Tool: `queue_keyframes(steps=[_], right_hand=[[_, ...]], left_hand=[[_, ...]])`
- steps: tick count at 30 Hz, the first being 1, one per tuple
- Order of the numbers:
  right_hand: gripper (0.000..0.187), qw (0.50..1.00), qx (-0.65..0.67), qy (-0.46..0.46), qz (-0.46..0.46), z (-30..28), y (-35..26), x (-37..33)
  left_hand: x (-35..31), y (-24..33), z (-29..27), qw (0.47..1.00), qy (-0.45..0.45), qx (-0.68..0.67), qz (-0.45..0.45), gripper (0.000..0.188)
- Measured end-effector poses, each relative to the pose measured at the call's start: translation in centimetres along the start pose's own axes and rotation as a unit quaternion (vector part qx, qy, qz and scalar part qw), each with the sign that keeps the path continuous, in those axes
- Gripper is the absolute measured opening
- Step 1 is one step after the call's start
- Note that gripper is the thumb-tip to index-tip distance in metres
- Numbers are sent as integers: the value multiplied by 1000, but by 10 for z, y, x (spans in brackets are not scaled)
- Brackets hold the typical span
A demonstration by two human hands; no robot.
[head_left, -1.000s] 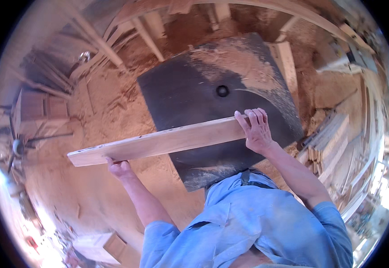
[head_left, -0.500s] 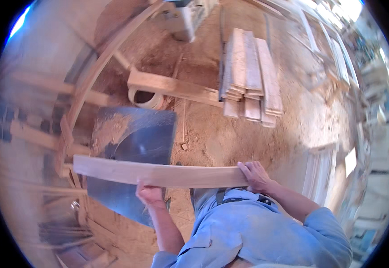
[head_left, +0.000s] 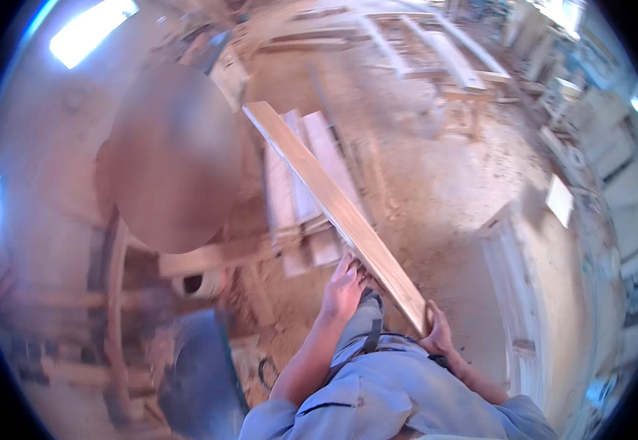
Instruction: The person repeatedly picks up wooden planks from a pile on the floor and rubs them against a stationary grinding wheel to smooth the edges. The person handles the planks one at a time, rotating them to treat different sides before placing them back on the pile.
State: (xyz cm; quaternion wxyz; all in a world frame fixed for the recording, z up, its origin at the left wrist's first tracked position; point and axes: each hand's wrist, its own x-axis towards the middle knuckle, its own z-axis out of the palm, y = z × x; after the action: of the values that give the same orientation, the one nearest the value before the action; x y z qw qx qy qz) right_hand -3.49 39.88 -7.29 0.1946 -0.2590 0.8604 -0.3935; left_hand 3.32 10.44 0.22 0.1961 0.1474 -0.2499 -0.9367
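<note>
A long, narrow wooden board (head_left: 333, 203) slants before me, its far end up and to the left, its near end close to my waist. My right hand (head_left: 438, 334) is closed round the near end, thumb and fingers at its edges. Farther up, my left hand (head_left: 347, 284) supports the board from its left edge and underside, fingers curled against it; part of that hand is hidden by the wood. Below and beyond the board lies a stack of planks (head_left: 300, 194) on the dusty floor, partly covered by it.
A dark metal sheet (head_left: 198, 374) is at lower left, near a wooden beam (head_left: 216, 257) and a pale pipe-like container (head_left: 200, 284). Long pale timbers (head_left: 509, 286) stand at right. A wooden frame (head_left: 443, 55) lies at the back. A blurred oval hides part of the far left.
My view has turned to the right. The board has swung from lying crosswise to pointing away and left, both hands still on it. The metal sheet now sits lower left.
</note>
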Motion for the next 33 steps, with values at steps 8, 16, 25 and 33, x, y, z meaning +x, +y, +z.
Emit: queue_keyframes(steps=[8, 16, 25, 33], right_hand=[[106, 941, 209, 45, 261, -66, -46, 169], [98, 924, -19, 245, 293, -130, 7, 328], [102, 884, -194, 207, 371, -263, 91, 586], [112, 894, -308, 230, 230, -363, 152, 907]], left_hand=[[77, -51, -139, 911, 200, 327, -151, 53], [149, 1, -203, 851, 360, 349, -156, 55], [278, -7, -139, 780, 535, 321, -49, 38], [213, -139, -84, 620, 403, 618, -267, 38]])
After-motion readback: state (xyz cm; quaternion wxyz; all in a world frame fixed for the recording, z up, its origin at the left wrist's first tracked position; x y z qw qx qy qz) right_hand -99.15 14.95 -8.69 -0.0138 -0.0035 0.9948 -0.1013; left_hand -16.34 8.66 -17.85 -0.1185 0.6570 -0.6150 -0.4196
